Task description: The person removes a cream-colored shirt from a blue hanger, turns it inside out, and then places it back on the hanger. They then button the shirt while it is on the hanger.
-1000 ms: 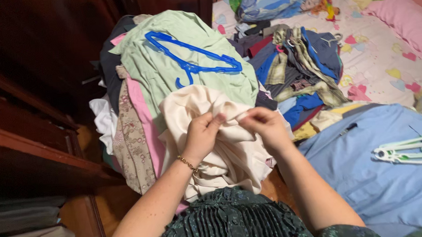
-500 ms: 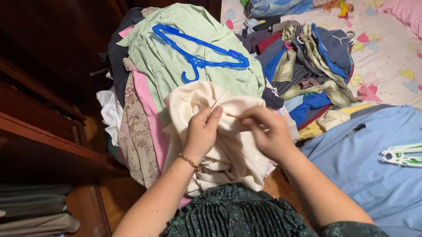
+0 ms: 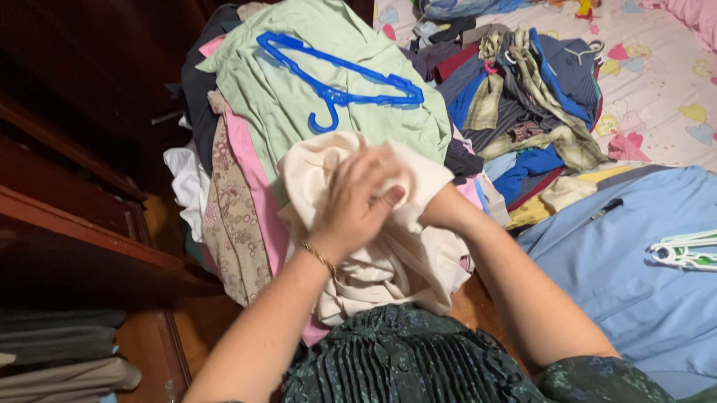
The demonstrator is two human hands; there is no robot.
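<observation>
A hanger point(image 3: 342, 76) lies on top of a heap of clothes point(image 3: 287, 123), a bunched garment point(image 3: 378, 250) sits at the heap's near edge under the left hand point(image 3: 358, 201), shelves point(image 3: 46, 245) stand left of it, and right lies a bed point(image 3: 666, 83) bearing a spread shirt point(image 3: 628, 276) with more hangers point(image 3: 710, 255).

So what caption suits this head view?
Left hand pressing crumpled cream cloth garment below blue plastic hanger; right hand hidden inside.

Both hands: left hand point(image 3: 358, 200) gripping cream garment point(image 3: 379, 258); right hidden inside.
</observation>
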